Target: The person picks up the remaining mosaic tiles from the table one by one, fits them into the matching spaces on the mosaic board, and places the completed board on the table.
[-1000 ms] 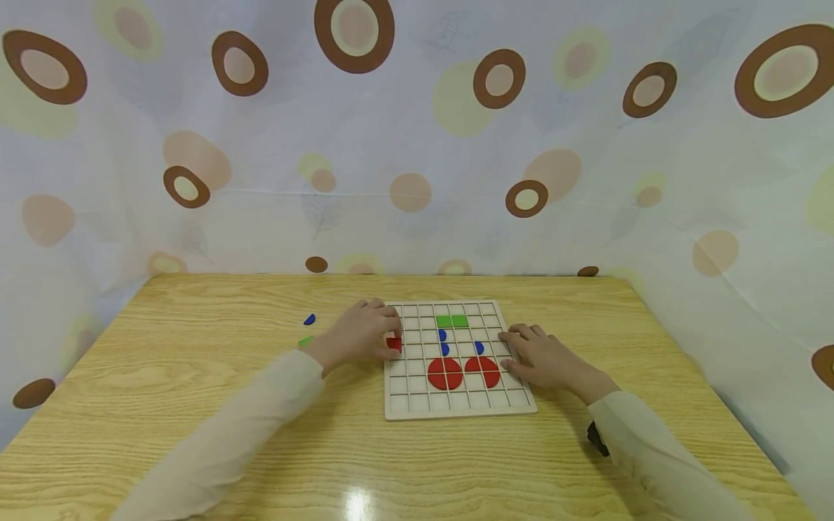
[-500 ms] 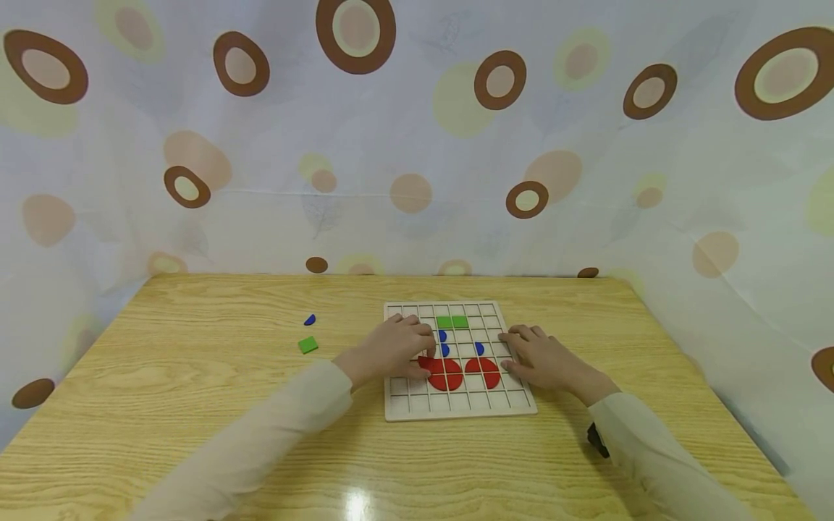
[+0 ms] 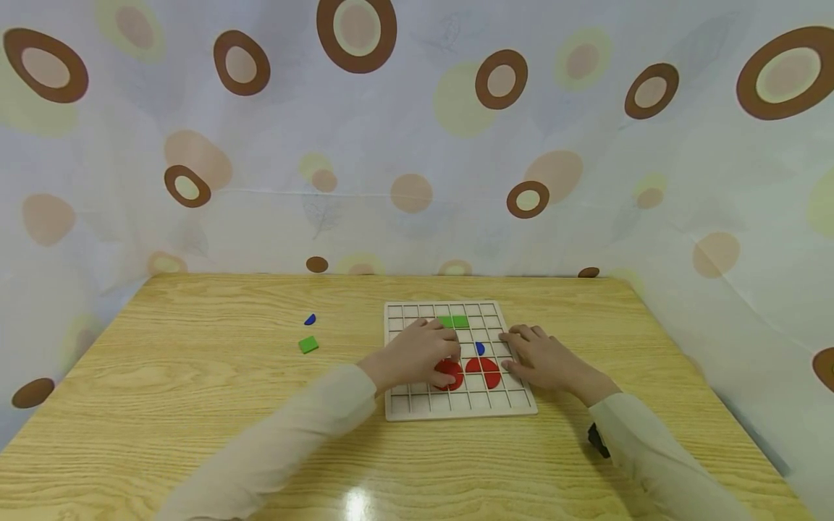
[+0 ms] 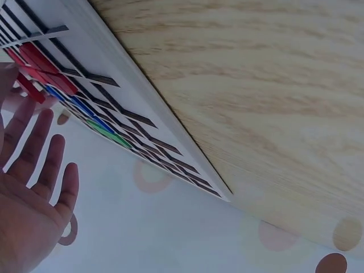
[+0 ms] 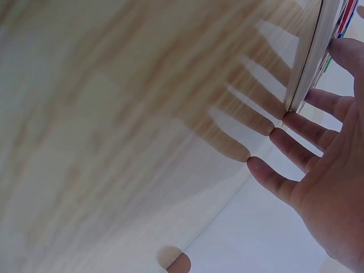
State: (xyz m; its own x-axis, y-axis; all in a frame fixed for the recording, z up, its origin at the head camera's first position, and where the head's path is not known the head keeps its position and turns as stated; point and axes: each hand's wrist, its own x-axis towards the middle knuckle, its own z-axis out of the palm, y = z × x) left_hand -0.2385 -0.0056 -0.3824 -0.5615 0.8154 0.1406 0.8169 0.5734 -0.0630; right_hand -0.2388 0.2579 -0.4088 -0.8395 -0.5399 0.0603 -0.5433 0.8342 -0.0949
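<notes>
My left hand (image 3: 417, 353) is over the middle of the white gridded board (image 3: 399, 407), pinching a red quarter-circle piece (image 4: 30, 88) between thumb and finger. In the head view, that hand overlaps a red circle (image 3: 458, 378) made of quarter pieces and hides two blue pieces. Beside it lies a second red shape (image 3: 477, 366) of three quarters. A small blue piece (image 3: 480, 349) and two green squares (image 3: 461, 321) also sit in the grid. My right hand (image 3: 541, 359) rests at the board's right edge, its fingers spread and fingertips against board and table.
Left of the board, a loose green square (image 3: 309, 345) and a blue half-round piece (image 3: 310, 319) lie on the wooden table (image 3: 260, 449). A black object (image 3: 597, 441) shows under the right sleeve. Patterned cloth (image 3: 417, 145) hangs behind the table.
From the board's left edge, my left hand has moved right across the grid with the red quarter-circle piece. My right hand has stayed in place.
</notes>
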